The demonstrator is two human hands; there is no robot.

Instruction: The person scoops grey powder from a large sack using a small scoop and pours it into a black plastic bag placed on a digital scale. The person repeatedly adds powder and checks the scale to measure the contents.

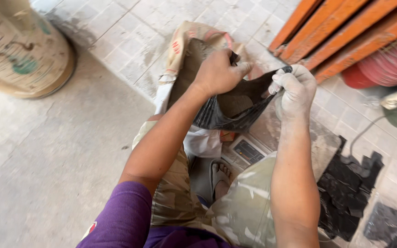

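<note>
Both my hands hold open a black plastic bag (226, 115) with grey powder inside it. My left hand (219, 73) grips the bag's near-left rim. My right hand (295, 87), dusted white, pinches the right rim. Behind the bag stands an open paper sack (184, 46) of grey cement powder. Under the bag, between my knees, lies a small scale (249, 149) with a display. My sandalled foot (221, 177) shows below.
A large drum (19, 50) stands at the top left. Orange metal beams (345, 27) lean at the top right over a red ribbed object (387, 66). Black scraps (350, 193) lie on the tiled floor at the lower right, beside a grey cable (364, 131).
</note>
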